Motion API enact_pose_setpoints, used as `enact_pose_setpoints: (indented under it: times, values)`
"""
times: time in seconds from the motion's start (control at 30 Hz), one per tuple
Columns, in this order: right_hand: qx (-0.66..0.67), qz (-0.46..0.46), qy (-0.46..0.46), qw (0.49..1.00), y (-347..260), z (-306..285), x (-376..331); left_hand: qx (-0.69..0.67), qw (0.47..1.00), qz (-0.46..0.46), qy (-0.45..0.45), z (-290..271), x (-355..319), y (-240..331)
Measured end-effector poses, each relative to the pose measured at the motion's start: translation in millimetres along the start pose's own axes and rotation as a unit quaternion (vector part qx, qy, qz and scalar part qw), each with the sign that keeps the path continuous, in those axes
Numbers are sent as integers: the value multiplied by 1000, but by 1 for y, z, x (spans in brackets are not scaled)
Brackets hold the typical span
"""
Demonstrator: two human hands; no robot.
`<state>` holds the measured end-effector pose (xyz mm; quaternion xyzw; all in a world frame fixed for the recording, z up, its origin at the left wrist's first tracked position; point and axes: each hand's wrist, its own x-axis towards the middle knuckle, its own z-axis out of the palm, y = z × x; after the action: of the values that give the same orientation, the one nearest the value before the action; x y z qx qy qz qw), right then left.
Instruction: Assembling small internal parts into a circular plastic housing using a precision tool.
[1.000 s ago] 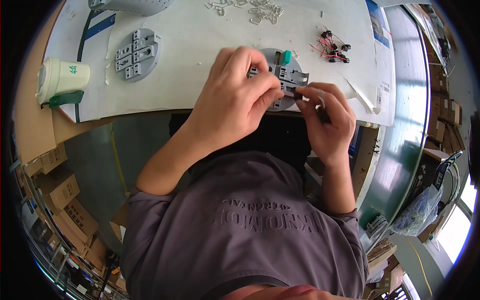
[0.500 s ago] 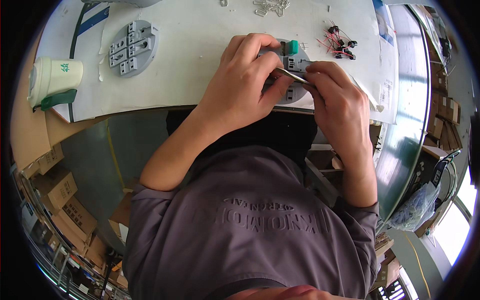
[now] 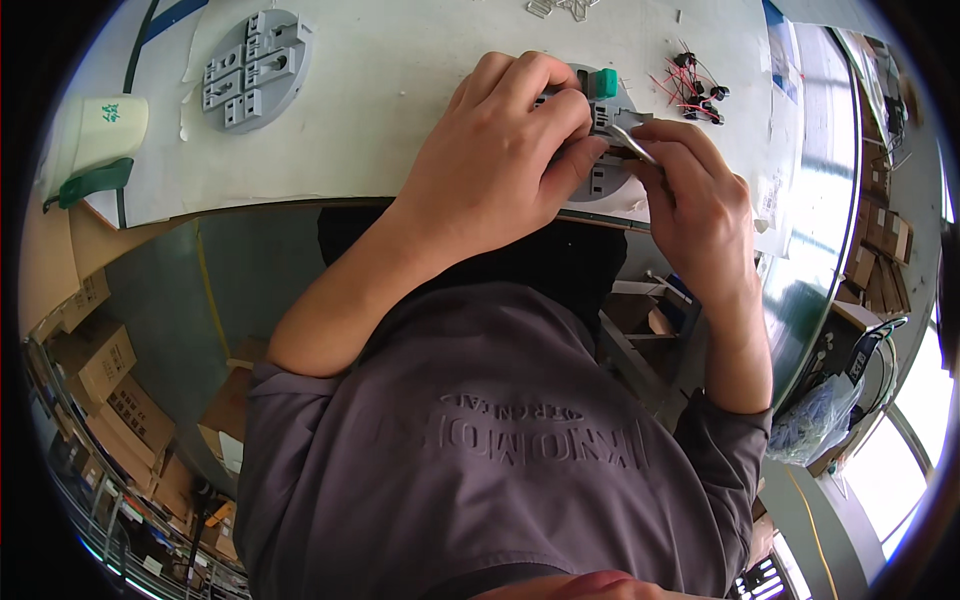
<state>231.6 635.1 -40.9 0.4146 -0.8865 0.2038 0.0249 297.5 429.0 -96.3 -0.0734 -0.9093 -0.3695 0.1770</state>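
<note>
A round grey plastic base (image 3: 612, 184) lies near the table's front edge, partly hidden beneath my hands. A green block (image 3: 604, 83) stands on its far part. My left hand (image 3: 505, 140) rests over the left side of the base, fingers bent, with thumb and forefinger close together; what they pinch is hidden. In my right hand (image 3: 695, 190), at the base's right side, is a slim silver tool, seemingly tweezers (image 3: 636, 147). Its upper end points toward my left fingertips, apart from them.
Another grey round base (image 3: 258, 75) with raised blocks lies at far left. Beside the left edge stands a pale cup (image 3: 105, 130) with a green handle. Small black parts with red wires (image 3: 695, 90) lie at right, clear pieces (image 3: 560, 8) at the back. Cardboard boxes (image 3: 120, 380) fill the lower left.
The silver tool has turned and drawn back from my left fingers, its end now showing above the base. My left hand stays over the base. The whole view has shifted slightly.
</note>
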Motion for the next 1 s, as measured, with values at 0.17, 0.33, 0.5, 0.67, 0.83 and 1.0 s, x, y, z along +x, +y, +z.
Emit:
enact_pose_setpoints:
  times: [0.17,0.33,0.5,0.67,0.83,1.0]
  values:
    - [-16,-25,-26,999,3,-6,4,8,1000,8,12,3,1,1]
    - [-93,-71,-117,986,-4,-20,17,24,1000,14,1,2,-2,0]
    - [-218,-87,-71,969,-15,7,-27,45,998,33,29,8,-3,-3]
    - [-233,-88,-60,967,-17,11,-32,-6,997,61,52,3,0,-13]
    - [-36,-98,37,994,4,-2,-21,56,990,-10,-128,-37,32,20]
    - [113,25,233,966,14,1,-16,140,981,113,-80,-49,30,14]
